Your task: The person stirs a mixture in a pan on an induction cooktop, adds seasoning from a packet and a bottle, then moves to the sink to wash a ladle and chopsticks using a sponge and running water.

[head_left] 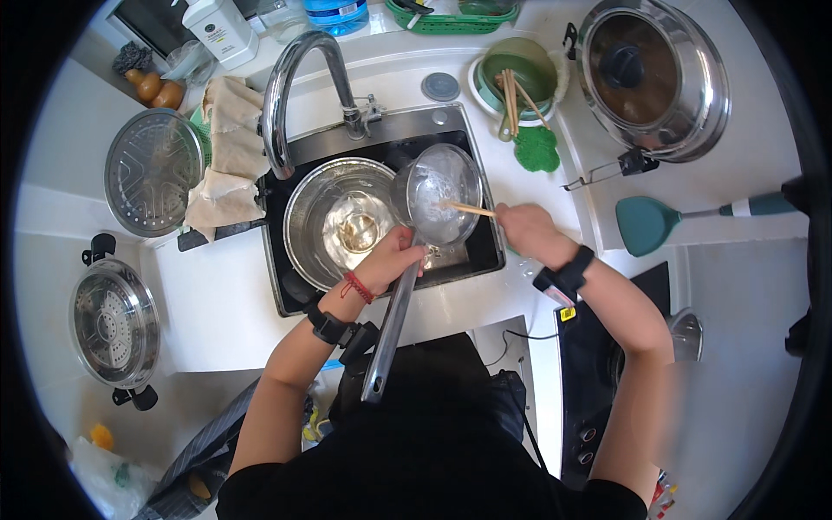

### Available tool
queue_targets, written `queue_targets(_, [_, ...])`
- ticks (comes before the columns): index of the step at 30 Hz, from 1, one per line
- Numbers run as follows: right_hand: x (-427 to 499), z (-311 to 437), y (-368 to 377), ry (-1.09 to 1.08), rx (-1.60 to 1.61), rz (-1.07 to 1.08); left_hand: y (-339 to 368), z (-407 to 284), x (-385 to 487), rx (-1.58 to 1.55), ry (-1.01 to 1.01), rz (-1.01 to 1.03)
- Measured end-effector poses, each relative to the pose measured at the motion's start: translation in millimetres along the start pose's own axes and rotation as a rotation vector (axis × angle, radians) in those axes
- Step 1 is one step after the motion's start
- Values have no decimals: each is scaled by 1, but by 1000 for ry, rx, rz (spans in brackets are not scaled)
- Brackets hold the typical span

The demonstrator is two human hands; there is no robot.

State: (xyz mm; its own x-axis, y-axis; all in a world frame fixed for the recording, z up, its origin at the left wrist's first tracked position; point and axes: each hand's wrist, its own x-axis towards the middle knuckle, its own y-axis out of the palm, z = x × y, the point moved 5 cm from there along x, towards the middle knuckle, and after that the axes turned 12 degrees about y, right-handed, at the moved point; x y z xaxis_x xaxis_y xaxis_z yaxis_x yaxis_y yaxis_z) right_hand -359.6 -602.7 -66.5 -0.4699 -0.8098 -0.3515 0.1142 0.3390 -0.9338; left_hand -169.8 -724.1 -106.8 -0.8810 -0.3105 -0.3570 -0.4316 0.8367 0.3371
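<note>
My left hand (394, 257) grips the metal handle of a long-handled pan or ladle (444, 195) near its bowl, which is tilted over the right part of the sink (383, 140). Whitish residue or foam shows inside the bowl. Held in my right hand (530, 227), a wooden stick, perhaps a chopstick or brush handle (471, 208), reaches into the bowl; its tip is hard to make out. Left of the bowl, a large steel pot (305, 227) with some liquid stands in the sink. The chrome faucet (318, 42) arches over the sink's left side.
A green scrubber (537, 149) lies by a green pot (520, 58) holding wooden utensils. A lidded steel pot (702, 84) and a teal spatula (648, 224) are at the right. Cloths (231, 143) and a perforated steamer plate (154, 172) are at the left, with a black cooktop (588, 377) lower right.
</note>
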Motion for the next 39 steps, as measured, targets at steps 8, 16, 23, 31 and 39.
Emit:
queue_targets(8, [34, 52, 18, -72, -334, -94, 22, -4, -8, 54, -40, 134])
queue_targets(16, [39, 69, 20, -178, -162, -336, 23, -8, -10, -3, -27, 143])
queue_targets(23, [39, 60, 36, -269, -89, -191, 20, 2, -9, -6, -41, 198])
queue_targets(31, [37, 58, 45, -164, -116, 81, 25, 4, -9, -35, -79, 174])
queue_targets(39, [47, 59, 38, -165, 38, -112, 25, 0, -11, -29, -47, 152])
